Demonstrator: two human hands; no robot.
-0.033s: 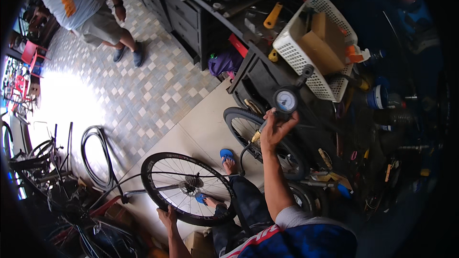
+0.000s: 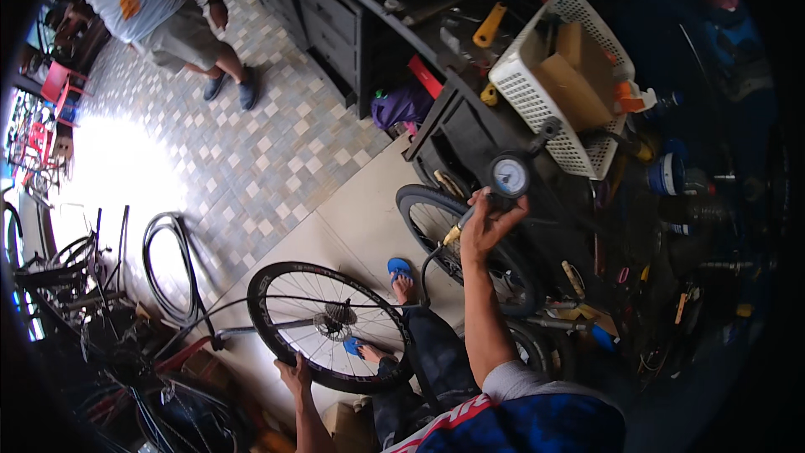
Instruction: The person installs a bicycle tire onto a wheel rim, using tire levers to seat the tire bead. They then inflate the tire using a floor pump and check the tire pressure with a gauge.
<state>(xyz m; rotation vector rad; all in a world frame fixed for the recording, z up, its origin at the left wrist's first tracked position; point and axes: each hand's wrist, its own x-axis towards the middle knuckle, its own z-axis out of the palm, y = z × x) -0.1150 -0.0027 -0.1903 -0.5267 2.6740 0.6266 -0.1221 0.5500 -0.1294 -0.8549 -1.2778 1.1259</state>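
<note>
My left hand [image 2: 293, 374] is closed on the lower left edge of a bicycle wheel [image 2: 262, 319], which has a black tyre, a deep dark rim and a cassette [image 2: 336, 321] at its hub. That wheel leans tilted by my legs. Raised at the right, my right hand [image 2: 486, 231] grips a tyre inflator with a round dial gauge [image 2: 509, 176] on top. From the inflator's brass-coloured fitting [image 2: 453, 235] a black air hose [image 2: 424, 275] hangs down, then runs left across the wheel. The inflator's trigger is hidden by my fingers.
Beyond my right hand, a workbench holds a white perforated basket [image 2: 524, 88] with a cardboard box [image 2: 579, 75]. A second bicycle wheel [image 2: 411, 201] stands against the bench. Coiled hose [image 2: 151, 260] and bicycle parts [image 2: 92, 319] lie left. Another person [image 2: 159, 13] stands far left.
The view has shifted slightly, moving the bench, basket and gauge a little to the right in the picture. Lettering on the held wheel's rim sits in a different place. Both hands keep their grips.
</note>
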